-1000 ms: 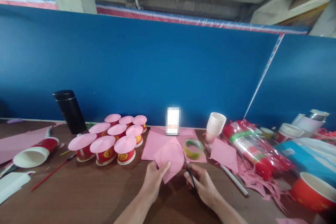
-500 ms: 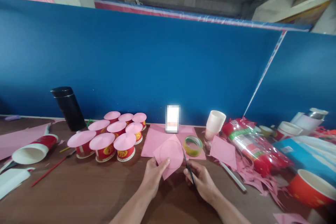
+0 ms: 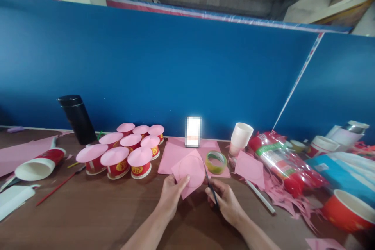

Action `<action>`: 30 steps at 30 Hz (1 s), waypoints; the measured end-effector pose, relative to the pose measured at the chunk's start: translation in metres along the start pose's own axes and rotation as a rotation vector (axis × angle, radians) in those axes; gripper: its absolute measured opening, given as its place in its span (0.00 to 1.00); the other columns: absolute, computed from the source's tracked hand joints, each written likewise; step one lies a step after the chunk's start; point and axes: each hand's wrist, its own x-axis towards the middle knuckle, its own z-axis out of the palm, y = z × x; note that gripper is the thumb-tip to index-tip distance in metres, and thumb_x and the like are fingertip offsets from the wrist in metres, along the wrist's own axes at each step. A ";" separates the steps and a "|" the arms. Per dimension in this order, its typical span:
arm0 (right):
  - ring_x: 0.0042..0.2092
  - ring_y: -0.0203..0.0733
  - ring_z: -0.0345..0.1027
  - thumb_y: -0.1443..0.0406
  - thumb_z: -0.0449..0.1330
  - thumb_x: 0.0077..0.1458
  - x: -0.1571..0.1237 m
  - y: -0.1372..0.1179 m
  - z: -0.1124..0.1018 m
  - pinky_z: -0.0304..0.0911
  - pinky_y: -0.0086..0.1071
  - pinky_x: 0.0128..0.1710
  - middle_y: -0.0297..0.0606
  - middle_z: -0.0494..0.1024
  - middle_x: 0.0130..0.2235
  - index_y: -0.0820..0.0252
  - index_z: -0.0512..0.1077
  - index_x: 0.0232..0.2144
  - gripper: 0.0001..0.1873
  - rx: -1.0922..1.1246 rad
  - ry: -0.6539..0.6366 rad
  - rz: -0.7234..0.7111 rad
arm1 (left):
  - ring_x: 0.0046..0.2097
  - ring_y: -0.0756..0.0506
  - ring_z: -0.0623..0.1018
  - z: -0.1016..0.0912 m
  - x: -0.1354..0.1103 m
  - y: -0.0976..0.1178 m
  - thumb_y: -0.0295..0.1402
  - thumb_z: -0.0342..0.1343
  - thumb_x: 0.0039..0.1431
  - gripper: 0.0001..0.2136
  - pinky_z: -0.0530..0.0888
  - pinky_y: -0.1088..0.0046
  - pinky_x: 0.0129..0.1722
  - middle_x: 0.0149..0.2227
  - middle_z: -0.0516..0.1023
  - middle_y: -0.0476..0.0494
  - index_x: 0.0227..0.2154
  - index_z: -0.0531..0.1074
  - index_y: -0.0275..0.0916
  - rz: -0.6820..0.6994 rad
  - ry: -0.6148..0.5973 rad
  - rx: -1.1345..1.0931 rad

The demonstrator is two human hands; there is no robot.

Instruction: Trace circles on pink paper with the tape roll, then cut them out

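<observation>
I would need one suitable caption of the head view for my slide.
Left hand holding circle-marked pink paper, right hand holding scissors, pink-topped red cups at left.

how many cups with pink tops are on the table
9: three in the front row, three in the middle row, three in the back row, all left of the tape. Nearer tops partly hide the cups behind, but every top shows.

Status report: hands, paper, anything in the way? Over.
Left hand pinching circle-marked paper. Right hand gripping scissors at paper's right edge. Tape close by, possibly crowding blades.
</observation>
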 end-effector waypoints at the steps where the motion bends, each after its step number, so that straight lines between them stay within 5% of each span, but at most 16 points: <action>1: 0.21 0.31 0.56 0.55 0.55 0.54 0.000 -0.001 0.000 0.55 0.26 0.22 0.28 0.63 0.20 0.63 0.69 0.39 0.17 0.000 0.000 0.002 | 0.35 0.41 0.77 0.000 0.000 -0.001 0.38 0.62 0.45 0.18 0.71 0.67 0.37 0.33 0.79 0.36 0.36 0.74 0.29 -0.001 -0.001 -0.001; 30: 0.21 0.31 0.56 0.56 0.56 0.53 0.000 -0.002 0.000 0.55 0.26 0.21 0.28 0.63 0.20 0.66 0.68 0.41 0.19 0.013 0.008 0.021 | 0.35 0.42 0.77 -0.002 0.002 -0.005 0.39 0.62 0.44 0.18 0.72 0.67 0.36 0.33 0.79 0.35 0.35 0.75 0.29 0.011 0.022 -0.006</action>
